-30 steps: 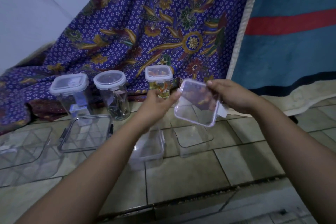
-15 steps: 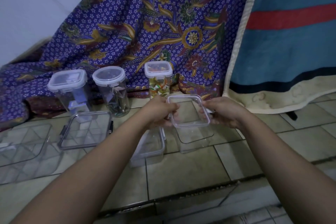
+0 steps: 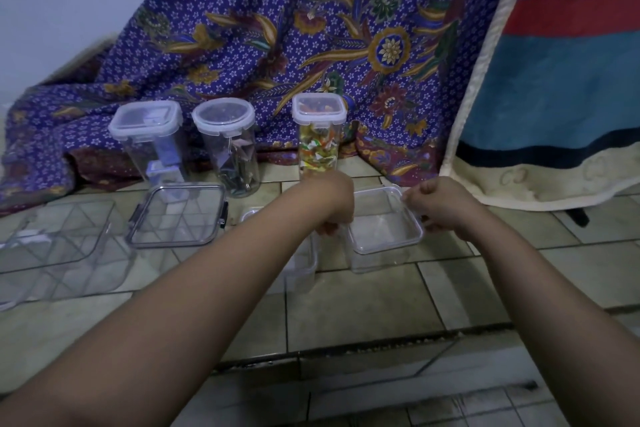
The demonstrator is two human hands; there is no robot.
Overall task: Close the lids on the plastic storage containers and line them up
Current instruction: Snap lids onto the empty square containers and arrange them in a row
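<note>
Hands work clear square plastic lid [image 3: 382, 218] onto clear square container [image 3: 374, 258], mid-floor near patterned cloth: left hand [image 3: 334, 199] pinching left edge, right hand [image 3: 438, 203] pinching right. Advice: align corners, press evenly, then snap flaps.

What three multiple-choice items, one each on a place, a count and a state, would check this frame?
1. Where does the jar with colourful contents stand?
A. right of the round jar
B. left of the round jar
C. on the striped blanket

2. How many tall lidded jars stand before the patterned cloth?
A. two
B. three
C. five

3. What are both hands doing?
A. resting on the floor
B. lifting a jar
C. holding a lid on a small container

Key: 1 A, the round jar is to its left; 2 B, with the square jar; 3 C, left hand and right hand grip the lid.
</note>
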